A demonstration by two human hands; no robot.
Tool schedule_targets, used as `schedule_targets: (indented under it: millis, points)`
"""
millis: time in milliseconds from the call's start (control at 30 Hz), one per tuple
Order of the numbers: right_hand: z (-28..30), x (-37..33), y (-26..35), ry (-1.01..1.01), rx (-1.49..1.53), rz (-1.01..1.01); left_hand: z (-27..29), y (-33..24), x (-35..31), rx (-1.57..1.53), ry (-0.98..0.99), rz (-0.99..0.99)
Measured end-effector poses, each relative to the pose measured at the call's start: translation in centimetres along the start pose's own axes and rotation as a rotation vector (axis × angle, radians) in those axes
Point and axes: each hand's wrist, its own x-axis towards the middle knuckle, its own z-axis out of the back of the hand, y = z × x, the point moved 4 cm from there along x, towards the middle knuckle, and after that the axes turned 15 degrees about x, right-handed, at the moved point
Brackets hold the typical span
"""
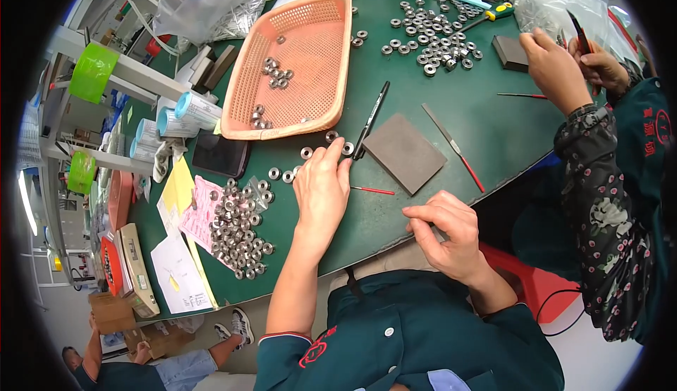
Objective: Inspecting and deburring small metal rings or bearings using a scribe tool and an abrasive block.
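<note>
My left hand (321, 186) reaches over the green table with its fingers stretched out. Two small metal rings lie at its fingertips: one ring (348, 149) beside the index finger and thumb, another ring (332, 136) just beyond. More loose rings (274, 173) are scattered left of that hand. My right hand (448, 234) hovers by the table's front edge, fingers curled and thumb close to the index finger; whatever they pinch, if anything, is too small to make out. Between the hands and beyond lies a flat grey-brown block (405, 153). A thin red-handled tool (374, 190) lies beside my left hand.
An orange mesh basket (338, 74) holds several rings. A heap of rings (240, 232) covers pink paper at left; another pile (437, 35) lies far off. A black pen (374, 116) and red-handled file (455, 144) flank the block. At right, a co-worker's hands (560, 70) hold pliers.
</note>
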Motion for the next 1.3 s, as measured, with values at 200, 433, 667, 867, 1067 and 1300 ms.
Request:
schedule_targets:
  millis: [200, 433, 667, 867, 1067, 1300]
  points:
    - [0.1, 0.1, 1.0, 0.002, -0.014, -0.011, 0.3, -0.3, 0.1, -0.055, 0.020, -0.014]
    - [-1.9, 0.3, 1.2, 0.087, -0.219, 0.088, 2.2, 1.2, -3.1, -1.013, 0.116, 0.348]
    - [-4.2, 1.6, 1.3, 0.232, -0.644, 0.034, 2.1, 3.2, -5.8, -1.620, 0.198, 0.636]
    - [-5.4, 1.5, 0.1, 0.299, -0.798, 0.028, 1.1, 4.1, -6.7, -1.773, 0.277, 0.746]
    - [-5.2, 1.6, 0.0, 0.308, -0.744, 0.016, 0.4, 4.4, -7.2, -1.921, 0.321, 0.783]
    - [-3.4, 3.0, 1.3, 0.118, -0.772, -0.026, 0.9, 4.6, -7.7, -1.986, 0.271, 0.805]
